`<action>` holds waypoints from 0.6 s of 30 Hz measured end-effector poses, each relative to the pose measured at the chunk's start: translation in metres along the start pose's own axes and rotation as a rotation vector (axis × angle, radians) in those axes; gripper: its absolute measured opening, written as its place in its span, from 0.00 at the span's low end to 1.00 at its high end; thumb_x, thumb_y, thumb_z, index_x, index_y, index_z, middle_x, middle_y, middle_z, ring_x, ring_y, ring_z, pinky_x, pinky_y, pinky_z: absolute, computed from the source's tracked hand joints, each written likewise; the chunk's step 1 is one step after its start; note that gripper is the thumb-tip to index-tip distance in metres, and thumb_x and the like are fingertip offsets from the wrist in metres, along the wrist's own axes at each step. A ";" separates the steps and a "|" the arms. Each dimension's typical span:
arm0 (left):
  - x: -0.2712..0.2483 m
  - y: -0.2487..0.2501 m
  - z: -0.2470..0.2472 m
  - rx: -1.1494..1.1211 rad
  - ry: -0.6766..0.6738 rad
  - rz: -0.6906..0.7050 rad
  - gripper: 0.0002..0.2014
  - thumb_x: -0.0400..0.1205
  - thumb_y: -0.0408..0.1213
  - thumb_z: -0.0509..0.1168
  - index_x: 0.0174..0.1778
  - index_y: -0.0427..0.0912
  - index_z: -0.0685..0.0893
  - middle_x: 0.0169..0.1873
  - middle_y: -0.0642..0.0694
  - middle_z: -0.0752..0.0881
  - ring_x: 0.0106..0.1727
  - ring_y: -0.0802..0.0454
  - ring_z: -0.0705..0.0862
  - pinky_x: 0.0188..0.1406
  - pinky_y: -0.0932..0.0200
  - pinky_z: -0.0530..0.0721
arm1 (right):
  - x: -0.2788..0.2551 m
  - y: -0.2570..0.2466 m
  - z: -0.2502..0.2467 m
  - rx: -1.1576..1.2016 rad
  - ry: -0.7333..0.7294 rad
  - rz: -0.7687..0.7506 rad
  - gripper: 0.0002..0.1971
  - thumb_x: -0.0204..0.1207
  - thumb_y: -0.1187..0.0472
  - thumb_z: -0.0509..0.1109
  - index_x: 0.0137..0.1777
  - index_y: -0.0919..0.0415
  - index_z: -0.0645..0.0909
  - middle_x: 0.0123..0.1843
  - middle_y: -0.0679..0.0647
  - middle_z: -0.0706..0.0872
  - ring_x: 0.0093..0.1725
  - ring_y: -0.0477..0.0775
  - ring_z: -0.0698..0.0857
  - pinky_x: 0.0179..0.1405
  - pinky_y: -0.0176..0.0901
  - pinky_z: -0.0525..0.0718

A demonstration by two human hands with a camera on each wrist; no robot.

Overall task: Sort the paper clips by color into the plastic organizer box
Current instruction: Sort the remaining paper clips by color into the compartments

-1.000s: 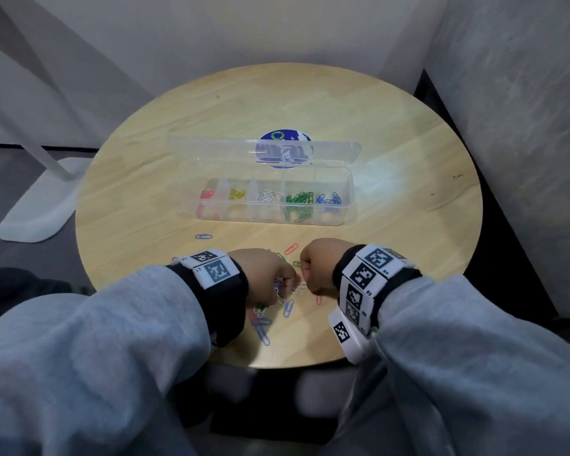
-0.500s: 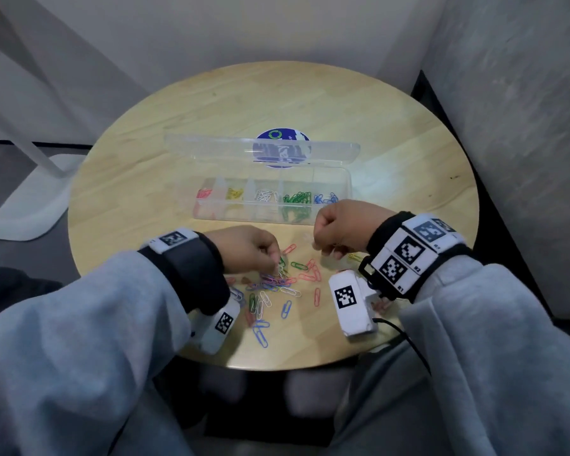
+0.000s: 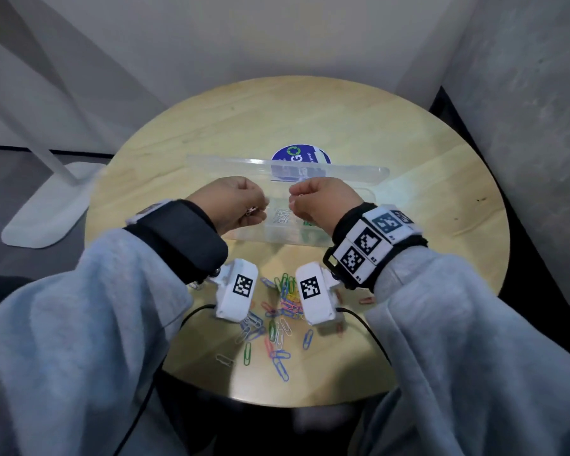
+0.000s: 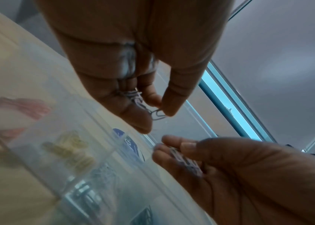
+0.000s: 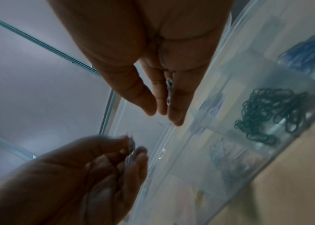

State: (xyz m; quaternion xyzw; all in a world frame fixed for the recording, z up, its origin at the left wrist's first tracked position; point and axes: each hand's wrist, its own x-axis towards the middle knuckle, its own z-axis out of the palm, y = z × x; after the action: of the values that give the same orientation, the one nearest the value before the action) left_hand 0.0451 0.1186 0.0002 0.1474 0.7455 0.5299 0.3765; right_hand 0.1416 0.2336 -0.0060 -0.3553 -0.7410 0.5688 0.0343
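The clear plastic organizer box lies open mid-table, its lid tipped back. Both hands hover over it, close together. My left hand pinches a few white paper clips between thumb and fingers. My right hand holds more white paper clips between its curled fingers. Below them is the compartment of white clips. Other compartments hold pink clips, yellow clips, green clips and blue clips. A mixed pile of loose clips lies near the table's front edge.
The round wooden table carries a blue round sticker behind the lid. A white lamp base stands on the floor at left. A grey wall closes in on the right.
Both hands have lifted from the loose pile near the front edge and moved forward over the box, carrying white clips.
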 end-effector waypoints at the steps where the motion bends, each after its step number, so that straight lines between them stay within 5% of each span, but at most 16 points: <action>1: 0.002 0.001 0.003 -0.021 0.001 0.004 0.13 0.80 0.22 0.62 0.32 0.39 0.74 0.33 0.43 0.78 0.32 0.52 0.80 0.28 0.72 0.85 | 0.002 0.000 0.001 -0.053 -0.022 -0.014 0.19 0.72 0.71 0.66 0.63 0.60 0.81 0.60 0.57 0.86 0.60 0.56 0.85 0.66 0.52 0.81; 5: 0.009 0.006 0.018 -0.090 0.035 0.006 0.10 0.81 0.25 0.60 0.35 0.40 0.75 0.36 0.43 0.80 0.37 0.52 0.83 0.39 0.67 0.87 | -0.001 0.003 -0.002 0.143 -0.128 -0.016 0.30 0.75 0.77 0.57 0.78 0.62 0.65 0.77 0.60 0.72 0.71 0.58 0.77 0.69 0.48 0.76; 7: 0.010 0.009 0.024 -0.130 0.038 0.000 0.08 0.83 0.27 0.59 0.38 0.40 0.76 0.37 0.43 0.80 0.39 0.52 0.81 0.48 0.63 0.84 | -0.006 0.003 -0.003 0.409 -0.175 0.016 0.28 0.79 0.80 0.52 0.78 0.64 0.63 0.78 0.60 0.70 0.74 0.56 0.74 0.66 0.43 0.74; 10: 0.009 0.009 0.030 -0.120 0.036 -0.005 0.09 0.83 0.27 0.57 0.40 0.43 0.78 0.39 0.44 0.78 0.41 0.53 0.79 0.46 0.66 0.81 | -0.012 0.005 -0.008 0.461 -0.172 0.004 0.25 0.81 0.79 0.50 0.76 0.66 0.66 0.78 0.61 0.70 0.78 0.56 0.70 0.71 0.43 0.71; 15: 0.005 0.007 0.032 -0.031 0.041 0.029 0.12 0.81 0.26 0.56 0.41 0.47 0.79 0.38 0.48 0.76 0.41 0.56 0.76 0.46 0.67 0.78 | -0.024 0.012 -0.031 0.323 -0.079 -0.028 0.17 0.79 0.78 0.56 0.62 0.65 0.79 0.58 0.58 0.81 0.59 0.51 0.80 0.65 0.45 0.79; 18: -0.002 0.006 0.028 0.092 0.024 0.102 0.12 0.80 0.26 0.58 0.40 0.48 0.79 0.40 0.48 0.79 0.47 0.52 0.78 0.50 0.61 0.80 | -0.040 0.014 -0.055 0.200 -0.040 0.000 0.14 0.77 0.78 0.57 0.43 0.60 0.78 0.43 0.56 0.82 0.44 0.51 0.83 0.48 0.40 0.84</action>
State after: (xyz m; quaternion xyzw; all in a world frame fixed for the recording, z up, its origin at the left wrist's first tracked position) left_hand 0.0659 0.1384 0.0019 0.1958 0.7653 0.5150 0.3327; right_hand 0.2032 0.2576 0.0149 -0.3387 -0.6809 0.6470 0.0548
